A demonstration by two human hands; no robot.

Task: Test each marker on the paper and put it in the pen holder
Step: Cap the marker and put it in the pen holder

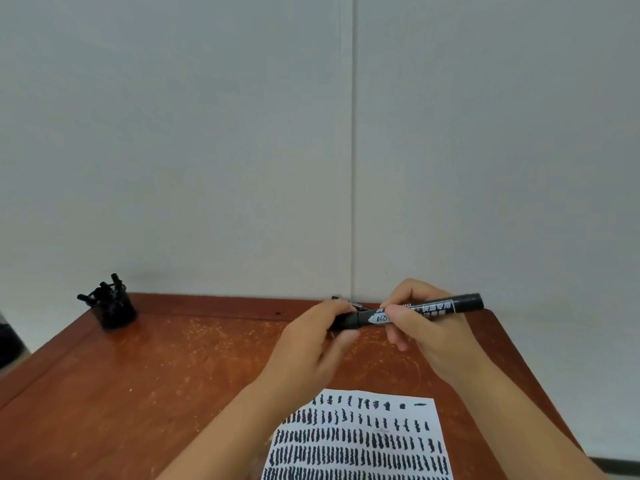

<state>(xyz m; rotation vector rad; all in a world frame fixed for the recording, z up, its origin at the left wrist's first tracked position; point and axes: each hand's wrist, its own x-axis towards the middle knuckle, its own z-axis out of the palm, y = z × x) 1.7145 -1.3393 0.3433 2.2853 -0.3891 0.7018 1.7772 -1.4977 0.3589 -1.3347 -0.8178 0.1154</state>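
A black marker [436, 307] with a white label is held level above the table, between both hands. My right hand [426, 327] grips its barrel near the middle. My left hand [311, 341] grips the cap end on the left; that end is mostly hidden by the fingers. Below the hands lies a white sheet of paper [360, 441] covered with rows of short black test strokes. A black mesh pen holder [116, 308] with several black markers in it stands at the table's far left corner.
The reddish-brown wooden table [156, 386] is scratched and meets a grey wall at the back. A small thin object [349, 302] lies at the back edge behind my left hand. A dark object [8, 337] shows at the left frame edge.
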